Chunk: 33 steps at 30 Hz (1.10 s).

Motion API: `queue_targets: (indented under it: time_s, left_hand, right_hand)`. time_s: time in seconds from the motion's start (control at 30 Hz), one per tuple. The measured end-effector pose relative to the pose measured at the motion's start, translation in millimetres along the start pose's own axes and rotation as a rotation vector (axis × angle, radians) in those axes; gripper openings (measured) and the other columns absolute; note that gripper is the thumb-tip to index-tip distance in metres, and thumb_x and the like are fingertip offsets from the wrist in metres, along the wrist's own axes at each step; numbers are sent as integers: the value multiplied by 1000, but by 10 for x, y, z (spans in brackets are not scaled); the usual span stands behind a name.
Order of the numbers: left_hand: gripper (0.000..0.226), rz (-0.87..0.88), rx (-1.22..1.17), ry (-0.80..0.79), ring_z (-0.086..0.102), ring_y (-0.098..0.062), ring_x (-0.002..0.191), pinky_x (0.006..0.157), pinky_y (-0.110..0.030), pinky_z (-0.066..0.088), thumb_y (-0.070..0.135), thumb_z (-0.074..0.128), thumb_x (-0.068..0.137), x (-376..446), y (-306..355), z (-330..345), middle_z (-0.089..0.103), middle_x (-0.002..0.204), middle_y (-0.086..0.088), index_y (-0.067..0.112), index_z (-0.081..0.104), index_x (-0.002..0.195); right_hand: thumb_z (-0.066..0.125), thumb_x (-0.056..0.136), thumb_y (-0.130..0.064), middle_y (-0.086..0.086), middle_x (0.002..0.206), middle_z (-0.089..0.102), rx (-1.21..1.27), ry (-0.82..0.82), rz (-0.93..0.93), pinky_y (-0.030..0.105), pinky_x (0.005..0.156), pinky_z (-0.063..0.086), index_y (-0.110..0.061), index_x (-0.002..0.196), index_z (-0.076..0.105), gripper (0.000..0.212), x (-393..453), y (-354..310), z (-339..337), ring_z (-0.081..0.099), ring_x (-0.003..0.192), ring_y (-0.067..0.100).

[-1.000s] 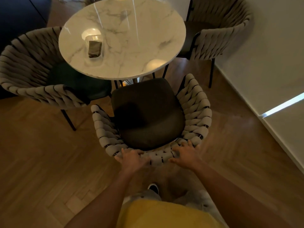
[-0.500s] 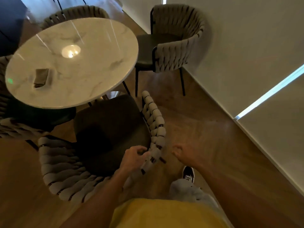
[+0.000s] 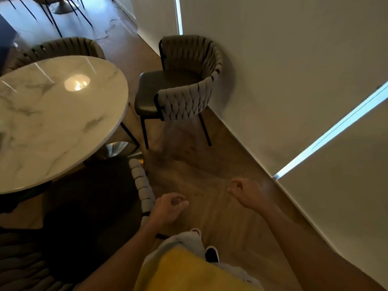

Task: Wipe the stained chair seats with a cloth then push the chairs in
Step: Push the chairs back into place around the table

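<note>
A woven-backed chair with a dark seat [image 3: 92, 198] stands at lower left, its front tucked under the round marble table [image 3: 54, 120]. My left hand [image 3: 170, 208] hangs just right of its woven arm [image 3: 142, 185], fingers curled, holding nothing. My right hand [image 3: 245, 192] hovers over the wood floor with fingers loosely apart and empty. A second woven chair [image 3: 184, 89] with a dark seat stands by the wall, pulled away from the table. No cloth is visible.
A third chair's back [image 3: 63, 47] shows behind the table. A pale wall with a bright light slit [image 3: 336, 127] runs along the right. The table's metal base [image 3: 117, 148] shows below its edge. Thin black legs of other furniture [image 3: 52, 11] stand at the far top left.
Both hands have come off the near chair's back. The view has swung right, so the table and near chair slid left and the chair by the wall came to centre.
</note>
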<state>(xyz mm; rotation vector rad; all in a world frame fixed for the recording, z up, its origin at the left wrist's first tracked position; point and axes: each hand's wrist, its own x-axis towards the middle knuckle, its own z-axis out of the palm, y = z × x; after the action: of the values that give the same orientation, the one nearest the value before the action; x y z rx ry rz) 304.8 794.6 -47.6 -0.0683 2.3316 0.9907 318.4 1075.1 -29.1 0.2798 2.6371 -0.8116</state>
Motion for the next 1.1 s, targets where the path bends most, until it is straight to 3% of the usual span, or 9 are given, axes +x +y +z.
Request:
queue_targets:
  time_s: [0.1,0.23,0.4,0.57,0.97,1.03,1.1]
  left_hand:
    - [29,5,-9,32,60,-8,102,86,-27,53,44,65,87,353,225,-49,67,109,8,30,66,113]
    - [27,-3,-37,80,60,-10,100,79,-22,47,40,64,89,933,494,-160,67,110,4,27,67,112]
    - [26,-12,-133,80,61,-10,102,79,-24,51,42,63,89,1796,695,-466,65,111,6,30,66,112]
    - [32,-34,-131,74,56,1,92,67,-13,44,41,62,90,2618,1067,-870,63,117,5,29,61,120]
    - [50,-35,-24,202,52,-13,119,88,-24,42,44,63,88,4180,2082,-1659,53,135,3,26,52,133]
    - [55,-43,-3,249,53,-14,117,89,-26,46,50,65,85,4443,2156,-1712,53,135,1,28,51,133]
    - [63,-77,39,274,48,-20,125,100,-37,46,60,62,80,4704,2213,-1722,46,142,-2,31,49,134]
  right_hand:
    - [63,88,-36,5,119,65,35,11,8,25,86,43,-18,127,60,43,394,45,-228,61,108,18]
    - [65,87,-35,5,122,64,77,-1,7,25,88,44,-17,128,59,44,1018,54,-489,61,108,18]
    - [67,85,-37,5,121,65,50,-32,3,27,89,46,-19,127,60,46,1995,21,-832,61,107,18]
    - [65,87,-39,5,125,62,52,-73,17,30,91,48,-18,128,57,47,2923,-164,-1258,61,108,19]
    - [63,90,-34,3,131,55,232,-177,133,30,89,48,-19,138,45,53,4583,-539,-1759,56,113,21]
    - [65,87,-40,2,124,58,254,-190,160,36,94,49,-23,141,42,61,4916,-554,-1809,58,109,21]
    - [66,87,-40,4,130,54,326,-206,193,41,97,48,-23,143,37,66,5239,-579,-1884,56,114,24]
